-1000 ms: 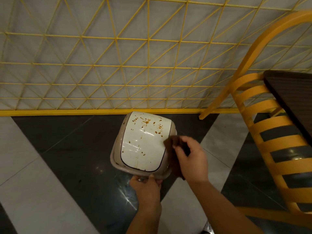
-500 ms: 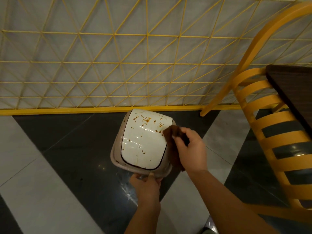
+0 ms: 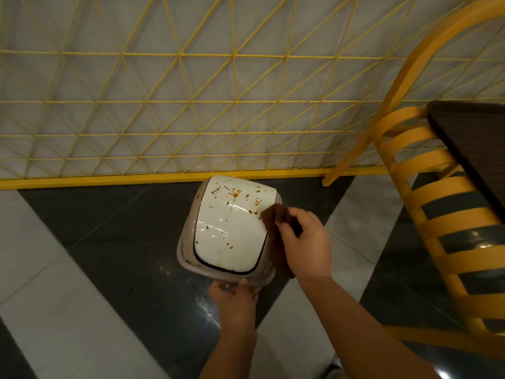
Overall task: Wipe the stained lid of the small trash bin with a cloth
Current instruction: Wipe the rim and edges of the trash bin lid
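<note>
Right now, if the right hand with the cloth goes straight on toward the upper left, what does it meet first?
Probably the stained lid: the right hand holds the brown cloth at its right edge, with the nearest brown spots just ahead.

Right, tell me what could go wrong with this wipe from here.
1. The cloth sits only at the lid's right edge; the brown stains at the far end are untouched and could smear rather than lift.
2. The left hand grips only the bin's near rim, so a firm push might tip or slide it on the glossy floor.
</note>
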